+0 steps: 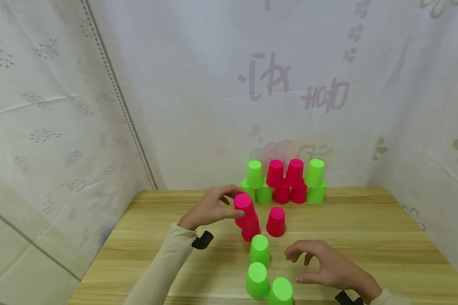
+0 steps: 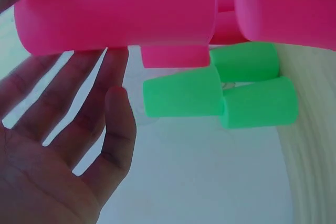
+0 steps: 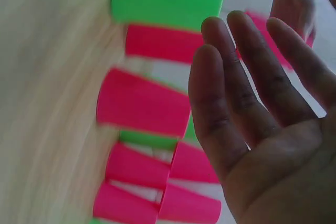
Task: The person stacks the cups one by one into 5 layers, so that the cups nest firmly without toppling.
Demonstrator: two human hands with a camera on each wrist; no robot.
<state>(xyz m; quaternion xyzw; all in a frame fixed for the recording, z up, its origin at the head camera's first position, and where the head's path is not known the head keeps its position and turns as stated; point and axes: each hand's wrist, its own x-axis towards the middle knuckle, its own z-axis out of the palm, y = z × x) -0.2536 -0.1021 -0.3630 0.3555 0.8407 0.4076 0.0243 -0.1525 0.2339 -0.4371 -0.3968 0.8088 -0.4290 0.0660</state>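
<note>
My left hand [image 1: 213, 208] grips an upside-down pink cup [image 1: 244, 206] between thumb and fingers. In the head view this cup overlaps a second pink cup [image 1: 252, 232] that stands on the table; whether they touch I cannot tell. A third pink cup [image 1: 276, 222] stands just to the right. Nearer me, three upside-down green cups stand one after another: one green cup [image 1: 260, 250], another [image 1: 257, 281] and the closest [image 1: 280, 292]. To the right of these, my right hand [image 1: 324, 263] hovers with loosely bent fingers and holds nothing, its palm showing in the right wrist view.
At the table's back edge stands a two-level wall of upturned cups, with green cups [image 1: 255, 174] at both ends and pink cups [image 1: 294, 173] in the middle. The wooden table [image 1: 366, 237] meets a patterned cloth [image 1: 198, 106] behind and at the sides.
</note>
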